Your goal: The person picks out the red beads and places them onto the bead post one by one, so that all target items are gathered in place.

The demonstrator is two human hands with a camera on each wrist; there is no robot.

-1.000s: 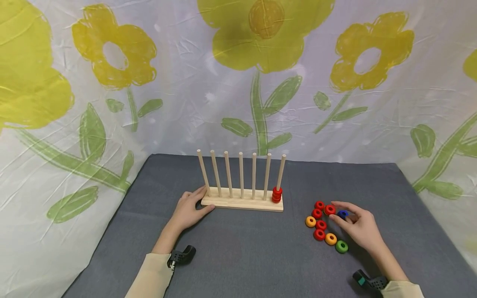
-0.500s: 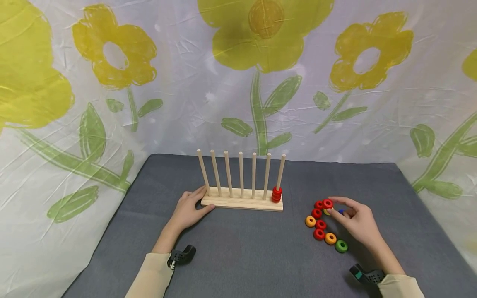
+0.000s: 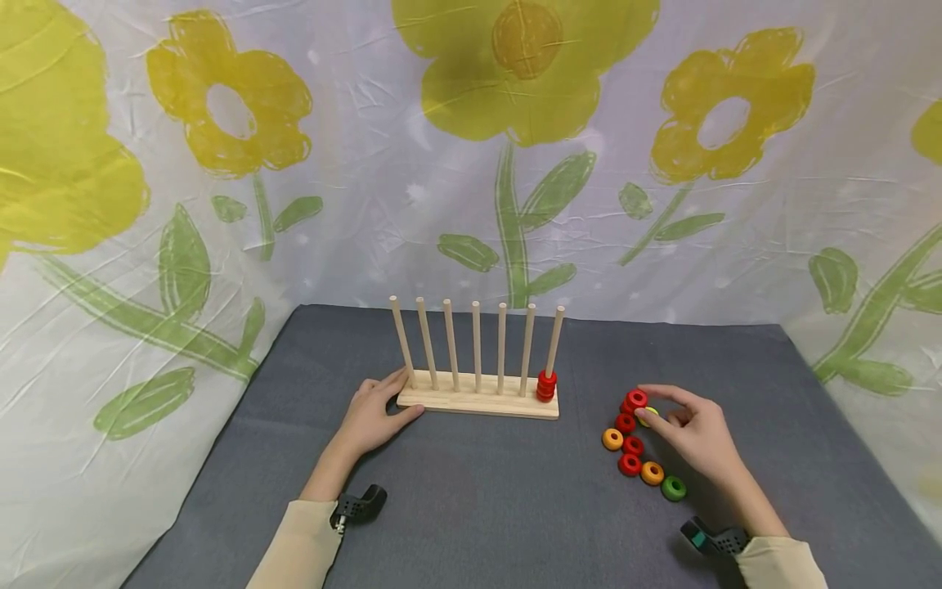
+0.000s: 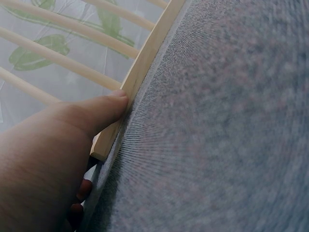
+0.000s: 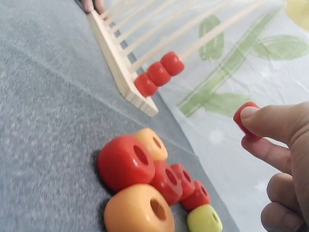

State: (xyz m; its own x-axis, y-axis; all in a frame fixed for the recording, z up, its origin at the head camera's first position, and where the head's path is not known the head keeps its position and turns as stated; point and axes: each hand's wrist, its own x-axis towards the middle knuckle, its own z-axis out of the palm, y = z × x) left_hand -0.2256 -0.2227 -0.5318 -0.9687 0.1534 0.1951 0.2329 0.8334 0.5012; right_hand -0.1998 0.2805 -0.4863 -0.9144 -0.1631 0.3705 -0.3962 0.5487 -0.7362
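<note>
Fingers of R hand pinching red ring against thumb, toward table's R edge, L hand gripping pegboard's L end, thumb on front edge.

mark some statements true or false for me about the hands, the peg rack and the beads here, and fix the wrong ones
1. The bare right hand pinches a glossy red ring-shaped bead. True.
2. The bare left hand holds the pale wooden peg rack at the end with the three stacked red beads. False: it holds the opposite end.
3. The rack has seven round wooden pegs. True.
4. The green ring-shaped bead sits on a peg. False: it lies on the grey cloth.
5. The three stacked red beads share one peg. True.
</note>
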